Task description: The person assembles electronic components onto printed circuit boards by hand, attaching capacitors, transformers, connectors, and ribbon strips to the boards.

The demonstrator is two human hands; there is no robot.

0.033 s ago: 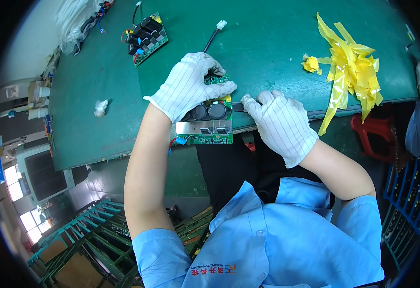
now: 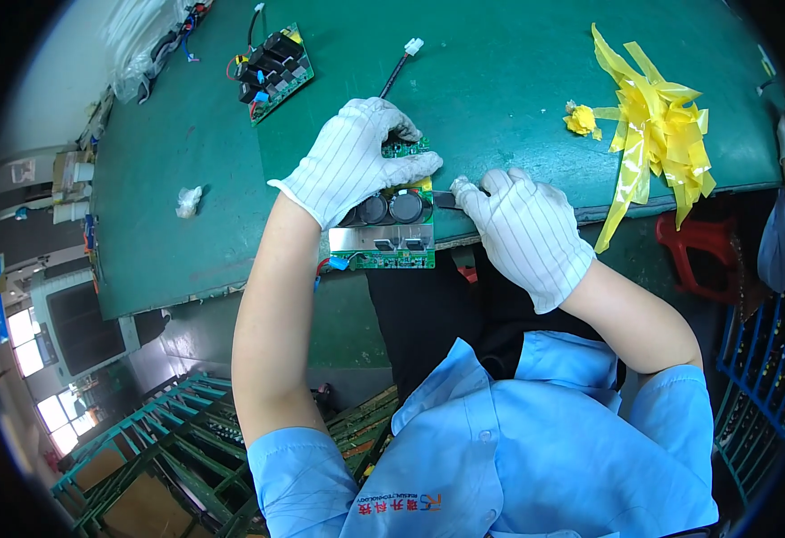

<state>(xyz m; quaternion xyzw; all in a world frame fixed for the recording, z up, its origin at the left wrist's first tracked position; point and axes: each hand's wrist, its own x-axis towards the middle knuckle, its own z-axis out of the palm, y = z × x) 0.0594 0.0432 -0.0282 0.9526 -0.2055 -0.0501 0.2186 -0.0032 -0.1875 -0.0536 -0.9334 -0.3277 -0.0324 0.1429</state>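
A green circuit board (image 2: 382, 238) with round black capacitors and a silver metal strip lies at the table's near edge, part of it jutting over. My left hand (image 2: 348, 161), in a white striped glove, is closed over its far part, thumb and fingers gripping it and hiding much of it. My right hand (image 2: 532, 235), gloved alike, is closed round a dark flat blade-like tool (image 2: 445, 200). The tool's tip meets the board's right edge beside the capacitors; whether it touches is hard to see. A black cable (image 2: 394, 75) with a white plug sticks out beyond my left hand.
On the green table (image 2: 500, 99) a second circuit board (image 2: 276, 73) lies at the far left. Crumpled yellow tape (image 2: 657, 121) is heaped at the right, and a small clear plastic scrap (image 2: 189, 202) at the left. A red stool (image 2: 699, 255) stands below the right edge.
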